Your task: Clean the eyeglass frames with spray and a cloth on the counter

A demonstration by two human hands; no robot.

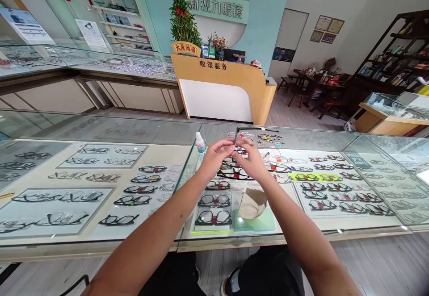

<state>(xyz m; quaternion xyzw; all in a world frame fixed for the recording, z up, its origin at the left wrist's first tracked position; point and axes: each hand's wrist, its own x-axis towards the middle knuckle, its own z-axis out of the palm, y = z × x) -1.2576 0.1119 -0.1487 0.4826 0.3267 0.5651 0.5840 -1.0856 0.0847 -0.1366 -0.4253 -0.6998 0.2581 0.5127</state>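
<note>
Both of my hands meet over the glass counter, holding one pair of dark-framed glasses between them. My left hand has its fingers closed on the near side of the frame. My right hand pinches it from the other side, fingertips close to the left ones. One dark temple sticks out to the right above my hands; the lenses are mostly hidden by my fingers. A small white spray bottle stands just left of my left hand. A crumpled beige cloth lies on a green case below my right forearm.
Glass display counter spans the front, with rows of glasses inside. More glasses lie beyond my hands. A wooden cashier desk with a plant stands ahead. Dark table and shelves are at the right.
</note>
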